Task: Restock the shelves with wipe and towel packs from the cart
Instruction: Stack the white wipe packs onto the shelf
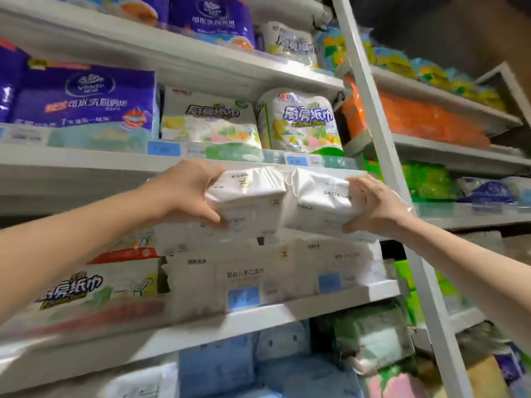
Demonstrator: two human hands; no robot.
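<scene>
A white multi-pack of wipes, two bundles side by side in clear film, hangs level in front of the middle shelf. My left hand grips its left end, thumb underneath and fingers over the top. At the opposite end my right hand holds the pack the same way. Directly below it lie more white wipe packs stacked on the shelf. The pack's back edge sits just under the lip of the shelf above.
Purple towel packs and white kitchen-towel rolls fill the shelf above. A white upright post divides this bay from the right bay with orange and green packs. Blue and green packs sit on the lower shelf. The cart is out of view.
</scene>
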